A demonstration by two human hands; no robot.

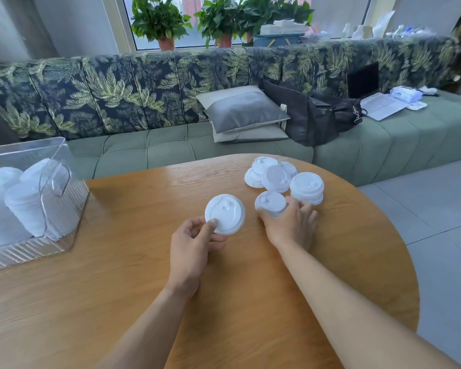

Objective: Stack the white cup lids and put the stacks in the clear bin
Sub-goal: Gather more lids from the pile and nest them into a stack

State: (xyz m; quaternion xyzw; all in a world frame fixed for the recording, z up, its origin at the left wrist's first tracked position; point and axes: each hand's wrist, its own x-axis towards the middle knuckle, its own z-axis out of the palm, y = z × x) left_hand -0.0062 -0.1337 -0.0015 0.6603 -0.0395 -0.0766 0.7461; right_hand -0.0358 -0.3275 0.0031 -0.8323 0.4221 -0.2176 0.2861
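My left hand (194,241) pinches a white cup lid (225,213) by its near edge, holding it just above the wooden table (133,275). My right hand (290,225) grips another white lid (270,203) resting on the table to the right. Behind it stands a short stack of lids (307,187), and further back lies a loose heap of lids (270,173). The clear bin (24,155) sits at the table's left edge, with several tall stacks of lids (24,206) inside.
A green sofa (171,147) with leaf-print cushions runs behind the table. On it lie grey pillows (245,110), a black bag (312,115) and a laptop (378,102). Grey floor tiles (442,222) show to the right.
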